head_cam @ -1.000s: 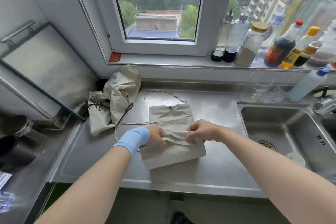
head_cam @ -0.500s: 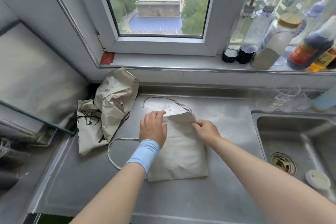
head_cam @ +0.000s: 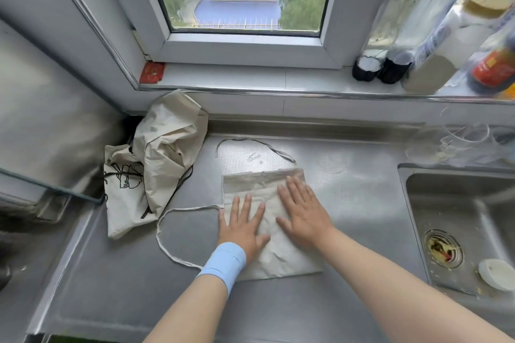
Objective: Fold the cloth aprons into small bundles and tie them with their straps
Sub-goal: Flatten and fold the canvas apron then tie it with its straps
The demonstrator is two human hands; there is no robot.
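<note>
Both hands lie flat on the folded apron (head_cam: 278, 256). The left hand (head_cam: 242, 228) sits beside the right hand (head_cam: 303, 214). A crumpled apron (head_cam: 164, 153) lies left of the left hand.

Steel counter (head_cam: 362, 203) across centre. Sink (head_cam: 473, 203) set into it at 4 o'clock. Drain strainer (head_cam: 443, 249) in the sink floor holds food scraps, with a white round lid (head_cam: 497, 274) near it. Clear glass cups (head_cam: 451, 142) at 3 o'clock, blurred. Window (head_cam: 245, 47) at 12 o'clock, sill (head_cam: 278, 76) below. Red packet (head_cam: 152, 72) on the sill at 10 o'clock. Sill at 2 o'clock: two dark-bottomed bottles (head_cam: 367, 67) side by side, powder jar (head_cam: 434, 69), red-label bottle (head_cam: 496, 67). Glass-edged steel panel (head_cam: 50, 131) tilted at 9 o'clock.
</note>
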